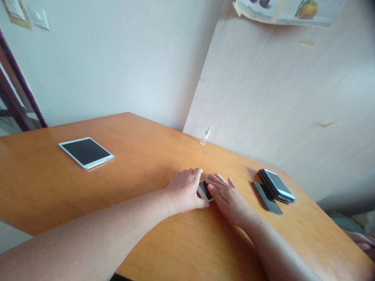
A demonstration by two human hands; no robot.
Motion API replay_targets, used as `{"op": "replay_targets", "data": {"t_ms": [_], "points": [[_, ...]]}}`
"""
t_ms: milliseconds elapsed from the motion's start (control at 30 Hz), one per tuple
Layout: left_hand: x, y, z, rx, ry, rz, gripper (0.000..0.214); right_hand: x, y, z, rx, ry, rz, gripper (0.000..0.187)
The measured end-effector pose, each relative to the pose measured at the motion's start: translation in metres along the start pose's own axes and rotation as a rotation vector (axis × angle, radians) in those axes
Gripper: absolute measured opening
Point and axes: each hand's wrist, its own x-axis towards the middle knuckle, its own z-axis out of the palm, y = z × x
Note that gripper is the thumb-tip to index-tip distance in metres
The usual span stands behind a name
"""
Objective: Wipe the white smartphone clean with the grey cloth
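Observation:
A white smartphone [206,189] with a dark screen lies on the wooden table, partly covered by both hands. My left hand [186,190] grips its left side, thumb at the near edge and fingers at the far edge. Across the phone's right part lies my right hand [226,198], its fingers stretched out over the screen. A small whitish patch shows beyond the right fingertips, too hidden to name.
On the wooden table [140,156], a white tablet [86,152] lies at left and a small clear pump bottle [205,136] stands by the wall. At right, several stacked phones [277,185] sit beside a dark flat case-like object [266,199]. Another person's hand [361,239] shows at the right edge.

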Motion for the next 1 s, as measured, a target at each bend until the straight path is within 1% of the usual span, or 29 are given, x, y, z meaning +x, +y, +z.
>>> {"op": "replay_targets", "data": {"t_ms": [67, 133, 267, 300, 333, 400, 467, 533, 567, 600, 667, 733, 767, 800, 833, 867, 967, 1000], "points": [[0.000, 0.002, -0.001, 0.028, -0.008, -0.012, 0.075, 0.002, 0.008, 0.001, -0.039, 0.048, 0.063, 0.050], [0.000, 0.003, -0.003, 0.041, -0.007, -0.024, 0.076, 0.000, 0.004, 0.001, -0.037, 0.070, 0.039, 0.050], [-0.001, 0.003, -0.003, 0.056, -0.001, -0.039, 0.062, -0.008, -0.026, -0.003, 0.065, -0.001, -0.207, 0.043], [-0.002, 0.003, -0.003, 0.060, 0.001, -0.041, 0.060, -0.009, -0.029, -0.003, 0.075, -0.005, -0.248, 0.042], [-0.002, 0.002, -0.003, 0.064, 0.002, -0.043, 0.060, -0.008, -0.028, -0.004, 0.069, 0.011, -0.256, 0.042], [-0.001, 0.002, -0.003, 0.069, 0.004, -0.047, 0.065, -0.004, -0.013, -0.003, 0.020, 0.109, -0.190, 0.039], [0.000, 0.002, -0.003, 0.074, -0.003, -0.046, 0.072, 0.002, 0.012, -0.002, -0.053, 0.231, -0.070, 0.037], [0.000, 0.003, -0.004, 0.078, -0.009, -0.042, 0.075, 0.006, 0.031, 0.000, -0.090, 0.285, 0.016, 0.033], [0.000, 0.004, -0.005, 0.079, -0.008, -0.041, 0.074, 0.007, 0.034, 0.001, -0.093, 0.300, 0.031, 0.032], [0.000, 0.004, -0.005, 0.080, -0.007, -0.041, 0.073, 0.006, 0.033, 0.002, -0.084, 0.311, 0.026, 0.030], [0.000, 0.004, -0.006, 0.082, -0.009, -0.043, 0.070, 0.003, 0.019, 0.004, -0.034, 0.313, -0.059, 0.027], [-0.001, 0.004, -0.005, 0.078, -0.006, -0.044, 0.069, -0.001, -0.001, 0.005, 0.048, 0.263, -0.188, 0.026], [-0.001, 0.004, -0.005, 0.075, -0.001, -0.044, 0.069, -0.002, -0.008, 0.005, 0.089, 0.231, -0.233, 0.026], [-0.001, 0.003, -0.005, 0.075, 0.003, -0.041, 0.068, -0.003, -0.011, 0.005, 0.117, 0.208, -0.246, 0.026], [-0.001, 0.003, -0.005, 0.076, 0.003, -0.039, 0.068, -0.002, -0.009, 0.003, 0.128, 0.206, -0.219, 0.025], [-0.001, 0.003, -0.004, 0.080, -0.002, -0.038, 0.068, -0.001, -0.004, 0.002, 0.124, 0.227, -0.156, 0.023], [-0.001, 0.001, -0.004, 0.101, -0.012, -0.034, 0.071, 0.005, 0.024, -0.002, 0.053, 0.315, 0.102, 0.018], [-0.001, 0.001, -0.005, 0.114, -0.003, -0.036, 0.073, 0.006, 0.031, -0.002, 0.030, 0.326, 0.159, 0.017]]}}
